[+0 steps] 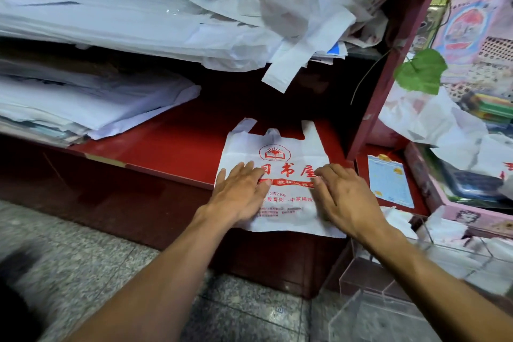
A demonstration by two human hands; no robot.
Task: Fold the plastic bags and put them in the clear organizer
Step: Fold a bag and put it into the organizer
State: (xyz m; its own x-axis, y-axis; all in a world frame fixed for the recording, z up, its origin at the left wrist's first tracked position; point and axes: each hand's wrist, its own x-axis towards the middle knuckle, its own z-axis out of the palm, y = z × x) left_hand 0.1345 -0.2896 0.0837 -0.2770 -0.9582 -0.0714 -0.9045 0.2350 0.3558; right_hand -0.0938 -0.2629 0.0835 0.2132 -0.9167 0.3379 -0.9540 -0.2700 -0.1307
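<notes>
On the far left, flat stacks of white bags [91, 103] lie on the red shelf [172, 144], well apart from your work. Your left hand [241, 189] rests flat on the printed plastic bag [280, 158], fingers straight and slightly spread, pressing its left half down. The bag lies face up at the front edge of the shelf, handles pointing toward the back, and its bottom hem hangs just over the edge. Your right hand [347, 191] presses the right half the same way, fingers straight and close together, holding nothing. Above, a crumpled heap of loose bags [294, 16] spills over the upper shelf, one strip dangling toward your bag. Low on the right stands the clear organizer [394, 286], near your right forearm.

The bag looks smoothed but not yet folded. The film is slick on the painted shelf, so if you lift one hand to fold, the overhanging hem could drag the bag off the edge. Trapped air may spring the fold open. The dangling strip could snag your hand as you lift it. Swinging right, your forearm could knock the organizer's thin wall.
</notes>
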